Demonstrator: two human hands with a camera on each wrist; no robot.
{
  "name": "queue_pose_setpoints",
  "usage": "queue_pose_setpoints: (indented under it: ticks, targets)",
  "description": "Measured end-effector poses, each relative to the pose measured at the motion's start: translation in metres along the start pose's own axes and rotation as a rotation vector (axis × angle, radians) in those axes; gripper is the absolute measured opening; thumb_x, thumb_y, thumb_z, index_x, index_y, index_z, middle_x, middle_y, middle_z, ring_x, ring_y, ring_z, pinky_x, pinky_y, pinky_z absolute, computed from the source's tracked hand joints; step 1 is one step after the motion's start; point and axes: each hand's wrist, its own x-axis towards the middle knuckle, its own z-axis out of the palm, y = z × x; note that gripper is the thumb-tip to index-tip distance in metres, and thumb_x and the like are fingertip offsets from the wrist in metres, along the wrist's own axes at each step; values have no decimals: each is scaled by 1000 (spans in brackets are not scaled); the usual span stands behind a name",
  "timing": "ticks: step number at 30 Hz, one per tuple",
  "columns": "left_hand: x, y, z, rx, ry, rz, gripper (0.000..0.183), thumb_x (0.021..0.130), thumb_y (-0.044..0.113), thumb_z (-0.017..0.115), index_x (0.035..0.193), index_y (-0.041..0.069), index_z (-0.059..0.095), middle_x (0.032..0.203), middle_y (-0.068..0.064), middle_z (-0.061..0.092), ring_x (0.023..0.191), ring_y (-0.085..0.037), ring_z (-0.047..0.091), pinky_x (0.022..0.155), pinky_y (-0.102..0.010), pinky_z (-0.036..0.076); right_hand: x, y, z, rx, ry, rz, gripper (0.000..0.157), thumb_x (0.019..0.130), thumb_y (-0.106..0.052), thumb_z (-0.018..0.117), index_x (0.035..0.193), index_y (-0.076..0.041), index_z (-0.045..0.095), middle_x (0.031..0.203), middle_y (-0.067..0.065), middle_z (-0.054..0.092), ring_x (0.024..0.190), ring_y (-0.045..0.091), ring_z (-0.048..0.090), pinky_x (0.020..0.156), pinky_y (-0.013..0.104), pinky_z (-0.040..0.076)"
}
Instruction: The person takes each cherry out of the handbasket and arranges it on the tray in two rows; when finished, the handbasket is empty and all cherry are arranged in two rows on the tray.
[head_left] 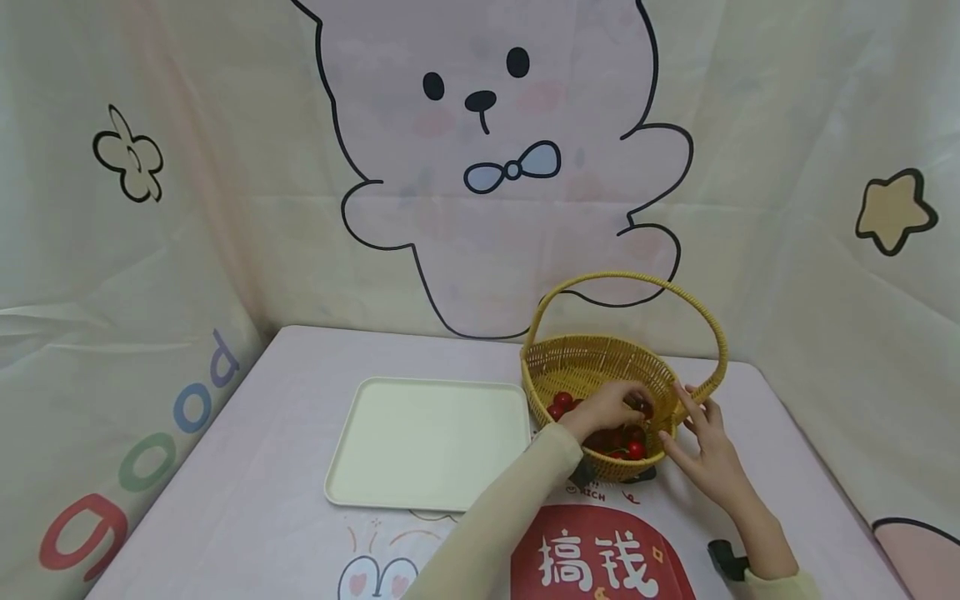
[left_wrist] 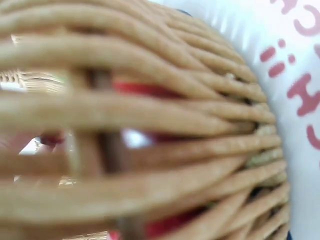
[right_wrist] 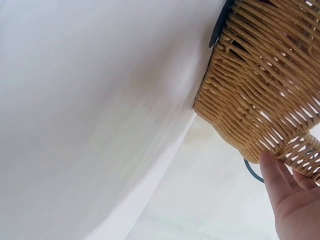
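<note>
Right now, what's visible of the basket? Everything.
The basket is yellow, oval, woven and wicker-like, with a tall arched handle. It stands upright on the table, right of the pale tray. Red fruits lie inside, partly hidden by the left hand. The right hand touches its right side near the handle's base.

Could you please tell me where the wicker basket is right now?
In the head view, the wicker basket stands right of centre on the table, just right of the pale tray, with the left hand inside it.
</note>
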Motion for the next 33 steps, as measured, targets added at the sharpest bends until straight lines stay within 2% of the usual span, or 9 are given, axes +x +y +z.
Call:
queue_pose_setpoints:
  ticks: [4, 13, 19, 24, 33]
  targets:
    - [0, 0, -3, -19, 36, 31, 31, 88, 14, 64, 118, 14, 59, 112, 5, 62, 103, -3, 57, 83, -10, 44, 0, 0, 0, 10, -3, 5, 90, 76, -4, 73, 148, -20, 22, 138, 24, 25, 115, 42, 44, 83, 57, 41]
    - [-11, 2, -12, -89, 70, 69, 36, 88, 14, 63, 123, 12, 59, 117, 3, 61, 104, -6, 58, 83, -13, 46, 3, -3, -2, 5, -3, -6, 90, 76, -4, 73, 148, -20, 22, 138, 25, 24, 113, 45, 44, 81, 58, 41]
    - [-23, 5, -17, -148, 111, 68, 34, 86, 12, 66, 120, 11, 61, 115, 1, 61, 103, -6, 59, 82, -11, 46, 0, -4, -1, 3, -1, -12, 89, 76, -3, 73, 148, -17, 23, 138, 25, 25, 112, 45, 45, 81, 59, 41]
    - [-33, 8, -21, -200, 138, 40, 33, 85, 15, 67, 118, 14, 62, 114, 3, 60, 103, -5, 59, 83, -13, 47, 0, -2, -2, 8, 4, -14, 87, 76, -3, 72, 147, -15, 24, 138, 26, 25, 113, 44, 45, 81, 59, 40]
    - [-50, 11, -31, -261, 213, 41, 31, 83, 21, 70, 112, 20, 60, 106, 8, 63, 95, 0, 59, 79, -13, 48, 0, -1, -1, 15, -17, 24, 89, 77, -7, 73, 148, -23, 22, 139, 25, 24, 116, 45, 43, 83, 60, 41]
